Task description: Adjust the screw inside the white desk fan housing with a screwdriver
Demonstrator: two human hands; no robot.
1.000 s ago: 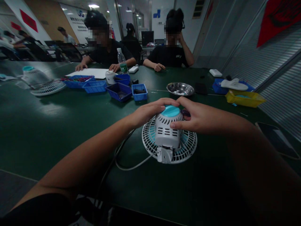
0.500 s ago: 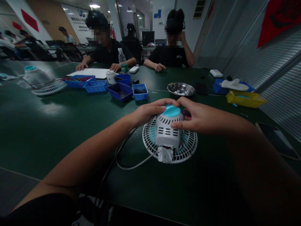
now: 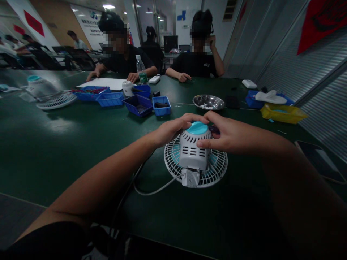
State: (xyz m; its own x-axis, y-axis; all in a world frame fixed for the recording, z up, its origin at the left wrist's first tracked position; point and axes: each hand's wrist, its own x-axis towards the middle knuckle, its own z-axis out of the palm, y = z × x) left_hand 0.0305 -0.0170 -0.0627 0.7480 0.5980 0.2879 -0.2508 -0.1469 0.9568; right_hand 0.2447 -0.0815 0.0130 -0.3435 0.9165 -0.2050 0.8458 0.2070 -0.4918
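A white fan (image 3: 193,155) lies with its cage down on the green table (image 3: 81,159), right in front of the person, its motor housing standing upward under a turquoise cap (image 3: 198,128). Both hands are clamped around the top of that housing: the left hand (image 3: 173,128) has its thumb at the cap's edge and its fingers over the far side, while the right hand (image 3: 227,134) curls round the right side, thumb on the vented near wall. The fingertips of both come close together beyond the cap. A dark thing (image 3: 214,130) shows by the right hand's fingers, mostly hidden; whether it is held, I cannot tell. A cable (image 3: 151,194) loops left from the fan. Beyond sits a metal bowl (image 3: 200,107).
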